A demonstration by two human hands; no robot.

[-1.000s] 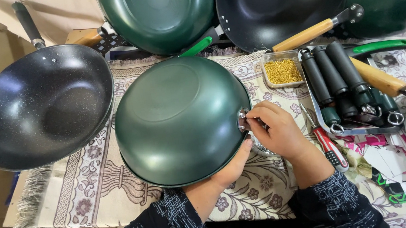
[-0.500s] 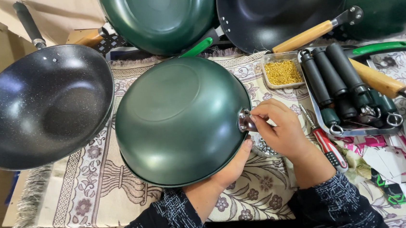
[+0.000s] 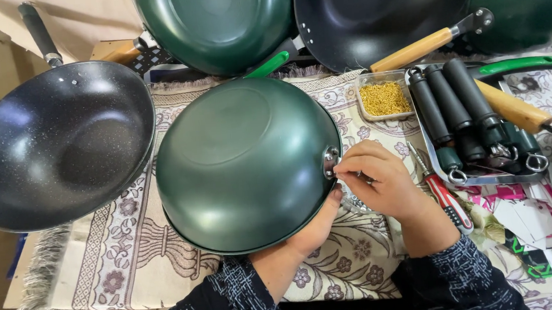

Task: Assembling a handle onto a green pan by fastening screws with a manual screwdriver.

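Big green wok [image 3: 243, 161] lies upside down on patterned cloth [image 3: 126, 252], just left of the fingers. Black wok [image 3: 52, 143] sits further left. Tray w/ black handles [image 3: 463, 111] is right of them. Left hand [image 3: 318, 227] cups wok's near rim from below. Right hand [image 3: 380, 179], fingers pinched narrow at metal bracket [image 3: 331, 162] on wok's edge; can't tell what they're holding. Red screwdriver [image 3: 443, 191] lies just right of it.

Not much moved here tbh. The right hand [image 3: 383, 182] slid up and a bit left along the rim of the upside-down green wok [image 3: 244, 164], fingers bunching tighter right at the small metal bracket [image 3: 331, 162], covering more of it.
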